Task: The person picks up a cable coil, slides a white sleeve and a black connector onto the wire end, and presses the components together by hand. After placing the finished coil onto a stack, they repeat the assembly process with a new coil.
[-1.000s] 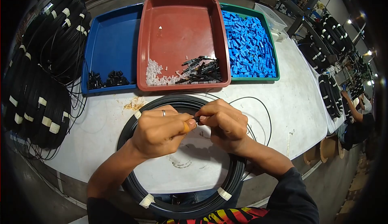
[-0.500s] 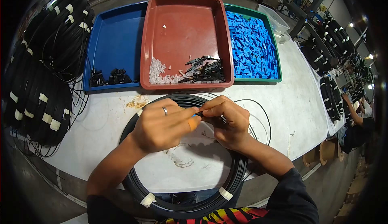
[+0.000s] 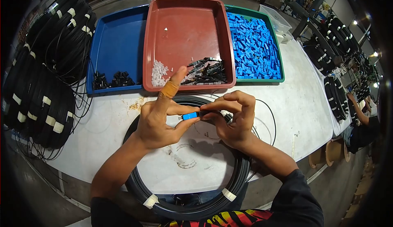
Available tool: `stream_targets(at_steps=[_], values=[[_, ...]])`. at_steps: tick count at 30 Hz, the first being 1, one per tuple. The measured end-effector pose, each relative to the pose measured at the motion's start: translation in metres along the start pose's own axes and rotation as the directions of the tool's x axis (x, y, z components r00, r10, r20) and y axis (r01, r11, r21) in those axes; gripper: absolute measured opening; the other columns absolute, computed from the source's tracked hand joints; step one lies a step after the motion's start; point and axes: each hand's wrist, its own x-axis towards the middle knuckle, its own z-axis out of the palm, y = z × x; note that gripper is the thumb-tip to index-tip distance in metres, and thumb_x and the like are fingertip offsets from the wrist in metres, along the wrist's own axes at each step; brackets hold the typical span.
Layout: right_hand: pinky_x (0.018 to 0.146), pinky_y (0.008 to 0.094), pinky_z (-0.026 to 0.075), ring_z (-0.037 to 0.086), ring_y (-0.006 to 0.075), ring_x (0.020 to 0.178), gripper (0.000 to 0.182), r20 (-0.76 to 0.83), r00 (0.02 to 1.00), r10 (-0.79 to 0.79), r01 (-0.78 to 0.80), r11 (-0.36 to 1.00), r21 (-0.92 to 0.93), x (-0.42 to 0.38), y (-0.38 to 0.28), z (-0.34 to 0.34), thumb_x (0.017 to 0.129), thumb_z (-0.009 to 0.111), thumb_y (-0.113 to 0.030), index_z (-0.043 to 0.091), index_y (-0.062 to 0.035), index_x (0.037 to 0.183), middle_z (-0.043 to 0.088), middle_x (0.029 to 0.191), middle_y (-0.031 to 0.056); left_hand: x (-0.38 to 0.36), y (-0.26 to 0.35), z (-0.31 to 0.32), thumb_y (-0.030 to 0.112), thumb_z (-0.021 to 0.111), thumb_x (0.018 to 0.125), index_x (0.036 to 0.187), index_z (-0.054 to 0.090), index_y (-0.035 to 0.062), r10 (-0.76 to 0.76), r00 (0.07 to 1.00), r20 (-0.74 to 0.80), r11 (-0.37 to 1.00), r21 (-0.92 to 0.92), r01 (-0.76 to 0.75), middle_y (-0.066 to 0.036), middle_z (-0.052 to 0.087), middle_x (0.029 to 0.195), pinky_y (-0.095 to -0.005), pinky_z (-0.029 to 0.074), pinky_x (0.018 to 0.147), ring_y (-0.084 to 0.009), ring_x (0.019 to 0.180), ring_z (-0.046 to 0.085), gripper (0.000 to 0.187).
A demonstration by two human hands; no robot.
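Observation:
A small blue connector (image 3: 190,116) with a clear tip on its left end is pinched between the thumb and a finger of my left hand (image 3: 159,120). The left index finger, wrapped in orange tape, points up. My right hand (image 3: 233,120) pinches the black part (image 3: 202,114) at the connector's right end. Both hands are over a large coil of black cable (image 3: 133,180) bound with pale tape. A thin black cable loops out to the right of my right hand.
Behind the hands stand a blue tray (image 3: 118,30) with black pieces, a red tray (image 3: 186,26) with clear and black pieces, and a green tray (image 3: 282,73) of blue connectors. Cable coils (image 3: 37,104) are stacked at left. A co-worker's arm (image 3: 358,112) shows far right.
My left hand has turned and opened outward, its taped finger now raised, so the blue connector shows. The fingers of my right hand have shifted slightly on the black part.

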Motion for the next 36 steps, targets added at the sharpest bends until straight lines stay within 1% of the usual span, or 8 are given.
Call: stream_targets(at_steps=[8,10,21,27,29,30,32,36], values=[[0.07,0.0273,0.059,0.076,0.0224,0.082,0.065,0.002,1.0,-0.02,0.02,0.999,-0.046,0.003,-0.003,-0.003,0.079,0.081,0.01,0.034,0.0009,0.123,0.076,0.095,0.0121,-0.002,-0.001,-0.002,0.003,0.087,0.075,0.151,0.033,-0.0072,0.016,1.0,0.006,0.999,0.028,-0.016,-0.022,0.048,0.153,-0.0335,0.063,0.086,-0.0264,0.091,0.077,0.094],[0.07,0.0274,0.059,0.076,0.0227,0.082,0.066,0.004,1.0,-0.005,0.005,0.999,-0.052,0.003,-0.003,-0.003,0.078,0.081,0.01,0.034,0.0013,0.123,0.076,0.095,0.0125,0.001,0.0,-0.003,0.006,0.089,0.075,0.151,0.03,-0.0133,0.076,0.997,0.016,0.987,0.139,-0.078,-0.012,0.079,0.085,-0.024,0.058,0.073,-0.0172,0.072,0.076,0.099],[0.069,0.0286,0.058,0.076,0.0227,0.084,0.064,0.011,1.0,-0.01,0.01,1.0,-0.02,0.0,0.0,-0.001,0.075,0.08,0.014,0.041,0.0031,0.124,0.075,0.098,0.0138,-0.001,-0.004,-0.002,0.006,0.089,0.074,0.151,0.033,-0.0116,0.084,0.996,0.041,0.987,0.134,-0.089,-0.011,0.079,0.085,-0.0238,0.057,0.071,-0.0159,0.071,0.076,0.097],[0.07,0.0301,0.057,0.075,0.0227,0.093,0.064,0.067,0.997,-0.033,0.04,0.994,-0.104,-0.002,0.002,0.001,0.071,0.082,0.014,0.047,0.0,0.123,0.074,0.097,0.0105,0.001,-0.004,-0.001,0.005,0.089,0.073,0.151,0.035,-0.0109,0.102,0.994,0.036,0.986,0.13,-0.106,-0.01,0.079,0.085,-0.0232,0.056,0.069,-0.0155,0.071,0.076,0.096],[0.072,0.0356,0.056,0.072,0.0244,0.088,0.059,0.018,0.998,0.067,-0.068,0.997,0.048,-0.006,0.003,0.004,0.07,0.082,0.011,0.053,-0.0018,0.119,0.072,0.093,0.0081,0.002,-0.004,-0.001,0.005,0.089,0.073,0.151,0.036,-0.0106,0.104,0.994,0.038,0.985,0.131,-0.109,-0.01,0.079,0.085,-0.023,0.056,0.069,-0.0157,0.071,0.076,0.095],[0.072,0.0356,0.056,0.072,0.0244,0.088,0.059,0.018,0.998,0.067,-0.068,0.997,0.048,-0.003,0.001,0.002,0.07,0.082,0.011,0.053,-0.0018,0.119,0.072,0.093,0.0081,0.002,-0.004,-0.001,0.005,0.089,0.073,0.15,0.037,-0.0092,0.105,0.994,0.036,0.985,0.134,-0.109,-0.01,0.079,0.085,-0.0234,0.056,0.07,-0.016,0.072,0.076,0.094],[0.074,0.0406,0.054,0.068,0.0286,0.082,0.048,0.154,0.984,0.088,-0.081,0.995,-0.054,0.007,-0.006,-0.005,0.071,0.079,0.011,0.057,-0.0019,0.112,0.069,0.093,0.0086,0.002,-0.004,-0.001,0.005,0.089,0.073,0.15,0.039,-0.0078,0.103,0.994,0.033,0.985,0.138,-0.107,-0.01,0.079,0.086,-0.0237,0.056,0.071,-0.0163,0.073,0.076,0.093],[0.073,0.0415,0.053,0.066,0.0317,0.081,0.035,0.154,0.978,0.139,-0.135,0.99,-0.038,0.012,-0.008,-0.003,0.074,0.074,0.011,0.061,-0.0029,0.104,0.068,0.095,0.0111,0.0,-0.006,-0.005,0.012,0.091,0.073,0.15,0.04,-0.0023,0.053,0.996,0.078,0.985,0.162,-0.065,-0.011,0.079,0.093,-0.0305,0.057,0.083,-0.0224,0.086,0.077,0.093]])
